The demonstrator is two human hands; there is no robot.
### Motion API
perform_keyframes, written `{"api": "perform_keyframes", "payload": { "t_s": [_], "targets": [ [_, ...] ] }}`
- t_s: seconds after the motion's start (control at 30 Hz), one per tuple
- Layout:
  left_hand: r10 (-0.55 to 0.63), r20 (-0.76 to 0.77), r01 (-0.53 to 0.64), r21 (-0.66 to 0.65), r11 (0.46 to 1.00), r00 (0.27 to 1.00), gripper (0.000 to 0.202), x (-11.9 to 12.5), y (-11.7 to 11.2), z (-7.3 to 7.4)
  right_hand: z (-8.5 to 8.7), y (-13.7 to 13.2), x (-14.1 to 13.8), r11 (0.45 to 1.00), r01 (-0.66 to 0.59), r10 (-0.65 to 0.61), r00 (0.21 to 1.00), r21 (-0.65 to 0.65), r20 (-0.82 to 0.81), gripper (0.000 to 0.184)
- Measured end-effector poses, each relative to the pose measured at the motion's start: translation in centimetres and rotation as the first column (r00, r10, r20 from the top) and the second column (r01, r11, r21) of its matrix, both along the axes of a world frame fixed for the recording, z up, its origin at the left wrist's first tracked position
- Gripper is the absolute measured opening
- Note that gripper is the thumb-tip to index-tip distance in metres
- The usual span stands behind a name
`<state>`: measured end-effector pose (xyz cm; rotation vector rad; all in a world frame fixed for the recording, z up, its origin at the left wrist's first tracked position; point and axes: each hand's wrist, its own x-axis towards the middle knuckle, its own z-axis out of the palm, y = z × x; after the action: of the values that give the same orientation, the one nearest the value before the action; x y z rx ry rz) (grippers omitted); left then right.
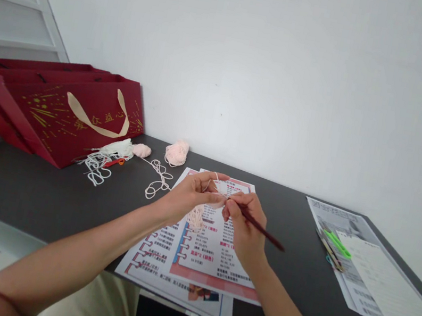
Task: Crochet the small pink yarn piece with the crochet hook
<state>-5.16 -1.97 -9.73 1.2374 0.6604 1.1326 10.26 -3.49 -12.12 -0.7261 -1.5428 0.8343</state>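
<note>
Hook [272, 238] held in your right grip [245, 229], handle toward 4 o'clock; your left grip [197, 192] pinches yarn [196, 217] just beside. Ball [177, 153] on worktop [39, 194], 11 o'clock of left grip.

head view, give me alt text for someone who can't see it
A person's left hand pinches pale yarn and the right hand holds a slim brown tool, above printed sheets on a dark table. A pink yarn ball lies beyond them, red bags sit at left, and more papers with a bright green item lie at right.
</note>
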Motion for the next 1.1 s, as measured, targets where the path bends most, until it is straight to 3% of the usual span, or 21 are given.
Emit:
{"api": "perform_keyframes", "payload": {
  "t_s": [0.03,0.1,0.17,0.2,0.27,0.37,0.43,0.5,0.6,0.93,1.1],
  "targets": [
    [-0.002,0.016,0.002,-0.028,1.0,1.0,0.039,0.1,0.0,0.0,-0.4,-0.1,0.1,0.985,0.07,-0.09,0.988,0.156,0.125,0.007],
    [-0.016,0.056,0.021,-0.094,0.995,0.998,0.037,0.2,-0.1,-0.1,-1.1,-0.2,0.3,0.9,0.096,-0.238,0.926,0.425,0.295,0.015],
    [-0.052,0.11,0.07,-0.168,0.983,0.993,0.034,0.1,0.0,-0.1,-1.2,-0.2,0.6,0.824,0.055,-0.295,0.891,0.564,0.344,0.022],
    [-0.077,0.137,0.104,-0.203,0.974,0.988,0.034,0.0,0.0,-0.1,-1.1,-0.1,0.7,0.81,0.042,-0.289,0.896,0.585,0.336,0.024],
    [-0.119,0.18,0.164,-0.259,0.952,0.976,0.036,-0.2,0.2,0.1,-0.6,-0.1,0.8,0.849,0.035,-0.213,0.936,0.527,0.28,0.022],
    [-0.125,0.206,0.182,-0.285,0.941,0.971,0.038,-0.7,0.5,0.5,0.3,0.2,1.0,0.978,-0.016,-0.009,0.993,0.206,0.121,0.01],
    [-0.136,0.208,0.193,-0.282,0.94,0.969,0.038,-1.1,0.7,0.8,0.8,0.6,1.2,0.992,-0.125,0.125,0.992,0.002,-0.02,0.007],
    [-0.161,0.203,0.216,-0.286,0.934,0.966,0.039,-1.5,0.9,1.0,1.2,1.0,1.5,0.971,-0.225,0.213,0.968,-0.076,-0.135,0.008],
    [-0.194,0.188,0.244,-0.292,0.925,0.963,0.043,-2.0,1.1,1.2,1.5,1.4,2.1,0.958,-0.274,0.254,0.949,-0.085,-0.188,0.008],
    [-0.362,0.222,0.415,-0.29,0.862,0.906,0.041,-2.8,1.4,1.1,2.4,1.2,3.2,0.949,-0.297,0.286,0.953,-0.106,-0.105,0.008],
    [-0.385,0.237,0.446,-0.326,0.834,0.892,0.041,-3.1,1.6,1.0,2.4,1.4,3.8,0.946,-0.307,0.302,0.951,-0.104,-0.063,0.008]
  ]
}}
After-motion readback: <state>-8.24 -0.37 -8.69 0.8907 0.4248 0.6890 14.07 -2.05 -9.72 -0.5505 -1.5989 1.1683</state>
